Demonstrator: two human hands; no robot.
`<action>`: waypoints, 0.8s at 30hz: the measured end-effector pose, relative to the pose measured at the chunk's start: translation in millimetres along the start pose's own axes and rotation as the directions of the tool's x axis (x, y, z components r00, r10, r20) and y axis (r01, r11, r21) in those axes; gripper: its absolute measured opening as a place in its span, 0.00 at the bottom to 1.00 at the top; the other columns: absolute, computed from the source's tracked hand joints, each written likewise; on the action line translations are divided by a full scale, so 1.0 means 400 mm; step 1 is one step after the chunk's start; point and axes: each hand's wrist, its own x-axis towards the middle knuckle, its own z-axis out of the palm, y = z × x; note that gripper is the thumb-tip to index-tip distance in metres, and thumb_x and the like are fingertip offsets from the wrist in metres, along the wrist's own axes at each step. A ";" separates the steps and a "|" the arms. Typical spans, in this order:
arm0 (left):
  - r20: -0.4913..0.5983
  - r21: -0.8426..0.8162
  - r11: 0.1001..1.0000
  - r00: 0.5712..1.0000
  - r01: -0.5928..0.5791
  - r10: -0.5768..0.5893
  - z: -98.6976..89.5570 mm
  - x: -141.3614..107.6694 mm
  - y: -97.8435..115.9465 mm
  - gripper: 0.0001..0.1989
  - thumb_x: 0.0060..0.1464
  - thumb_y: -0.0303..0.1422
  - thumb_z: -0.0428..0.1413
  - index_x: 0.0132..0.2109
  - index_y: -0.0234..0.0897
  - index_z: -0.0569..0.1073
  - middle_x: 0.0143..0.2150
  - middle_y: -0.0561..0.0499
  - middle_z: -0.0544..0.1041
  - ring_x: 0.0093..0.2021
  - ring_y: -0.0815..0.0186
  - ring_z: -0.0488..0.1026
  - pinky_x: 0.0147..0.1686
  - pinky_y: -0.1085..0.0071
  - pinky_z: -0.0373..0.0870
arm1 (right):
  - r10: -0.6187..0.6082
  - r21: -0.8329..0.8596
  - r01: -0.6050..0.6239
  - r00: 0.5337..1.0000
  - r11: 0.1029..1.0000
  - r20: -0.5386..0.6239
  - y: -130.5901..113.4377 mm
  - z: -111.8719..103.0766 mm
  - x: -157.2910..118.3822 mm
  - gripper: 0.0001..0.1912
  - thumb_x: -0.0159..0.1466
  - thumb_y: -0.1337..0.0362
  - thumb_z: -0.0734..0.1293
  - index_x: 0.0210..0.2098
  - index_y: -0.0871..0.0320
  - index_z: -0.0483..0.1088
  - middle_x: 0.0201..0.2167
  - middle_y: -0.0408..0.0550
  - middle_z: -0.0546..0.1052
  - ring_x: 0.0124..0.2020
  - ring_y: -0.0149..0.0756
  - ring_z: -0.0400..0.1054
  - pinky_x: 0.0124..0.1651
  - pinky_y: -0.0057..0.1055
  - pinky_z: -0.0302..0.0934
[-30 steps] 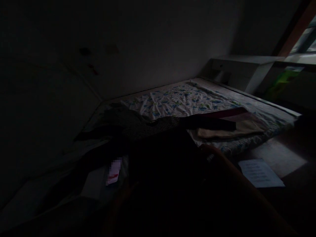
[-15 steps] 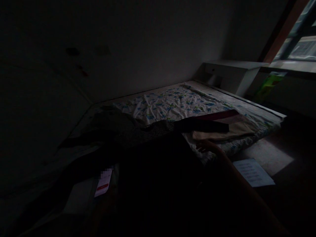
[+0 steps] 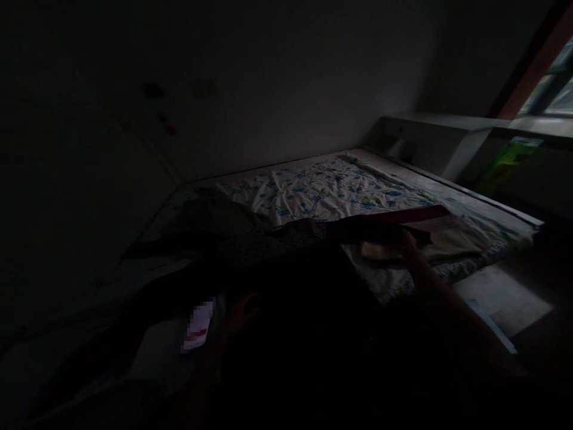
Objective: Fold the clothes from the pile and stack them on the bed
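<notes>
Left hand [image 3: 242,312] sits lower centre-left of frame, resting on or just over a dark garment [image 3: 290,310]; too dark to tell if the fingers are spread or curled. White tag [image 3: 197,325] with a red stripe lies just left of it on a pale sheet

Right hand [image 3: 405,239] is centre-right, forearm running up from the lower right corner. It meets the folded clothes stack [image 3: 425,236] at its near left end, by the dark top layer and over the beige layer; grip hidden in shadow, can't tell if it pinches or lies flat

Stack sits on the right part of the bed, on the flower-print sheet [image 3: 322,191], near the mattress edge. A maroon strip runs along its far side

Handling, my read: light soft fabric, no stiffness, folds will slump and layers slide if lifted by one edge. Best taken flat from beneath, or by pinching all layers together at a folded edge

Far right: white shelf [image 3: 443,134], window frame [image 3: 528,71], lit floor patch [image 3: 505,292]
</notes>
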 end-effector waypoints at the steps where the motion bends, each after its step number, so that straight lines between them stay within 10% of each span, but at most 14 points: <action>1: 0.009 0.039 0.999 1.000 -0.004 0.004 0.006 0.003 -0.008 0.33 0.62 0.47 0.59 0.68 0.36 0.78 0.74 0.34 0.78 0.74 0.46 0.77 0.76 0.49 0.71 | 0.048 0.050 -0.046 0.998 0.998 -0.047 -0.024 -0.005 0.036 0.30 0.73 0.54 0.62 0.67 0.61 0.78 0.61 0.65 0.83 0.63 0.58 0.78 0.65 0.52 0.75; 5: 0.052 0.151 0.988 0.999 -0.023 0.015 0.019 0.007 -0.017 0.30 0.65 0.44 0.60 0.69 0.36 0.79 0.76 0.35 0.77 0.75 0.47 0.76 0.77 0.49 0.70 | 0.167 0.418 -0.047 0.953 0.907 -0.254 -0.253 0.007 0.179 0.35 0.74 0.61 0.59 0.76 0.68 0.72 0.66 0.67 0.81 0.68 0.57 0.76 0.73 0.55 0.69; 10: 0.042 0.158 0.987 0.999 0.000 -0.007 0.017 0.006 0.002 0.26 0.68 0.42 0.58 0.68 0.37 0.81 0.74 0.37 0.79 0.74 0.49 0.77 0.76 0.51 0.71 | -0.430 0.309 0.480 0.876 0.821 -0.217 -0.695 0.204 0.056 0.35 0.76 0.61 0.67 0.80 0.62 0.68 0.76 0.62 0.73 0.79 0.54 0.64 0.83 0.57 0.54; 13: 0.048 0.127 0.992 0.999 -0.015 0.009 0.011 0.001 0.005 0.24 0.69 0.41 0.58 0.67 0.39 0.82 0.74 0.39 0.80 0.73 0.51 0.77 0.75 0.52 0.73 | -0.779 0.248 0.752 0.627 0.610 0.016 -0.822 0.384 -0.184 0.37 0.73 0.66 0.72 0.80 0.60 0.67 0.81 0.60 0.66 0.83 0.54 0.57 0.86 0.55 0.48; 17: 0.026 0.142 0.990 1.000 -0.013 0.009 0.013 -0.002 -0.010 0.23 0.68 0.37 0.59 0.65 0.37 0.82 0.73 0.37 0.80 0.72 0.50 0.78 0.75 0.53 0.73 | -0.906 0.265 0.908 0.218 0.324 0.362 -0.729 0.526 -0.395 0.31 0.70 0.64 0.77 0.72 0.45 0.78 0.80 0.49 0.70 0.79 0.54 0.63 0.80 0.53 0.60; 19: 0.027 0.151 0.988 0.999 -0.026 0.022 0.013 0.000 -0.016 0.23 0.68 0.37 0.59 0.65 0.36 0.82 0.72 0.36 0.80 0.71 0.49 0.79 0.74 0.53 0.74 | -0.860 0.212 0.911 0.227 0.353 0.457 -0.626 0.522 -0.393 0.25 0.70 0.63 0.78 0.66 0.47 0.83 0.77 0.49 0.74 0.76 0.55 0.65 0.77 0.52 0.64; 24: 0.060 0.233 0.972 0.998 -0.040 0.027 -0.001 0.019 -0.003 0.23 0.68 0.37 0.58 0.66 0.37 0.81 0.71 0.38 0.79 0.72 0.50 0.78 0.74 0.54 0.72 | -0.620 -0.085 0.759 0.585 0.645 0.522 -0.401 0.403 -0.225 0.25 0.72 0.65 0.72 0.68 0.54 0.82 0.78 0.58 0.71 0.78 0.57 0.63 0.80 0.53 0.58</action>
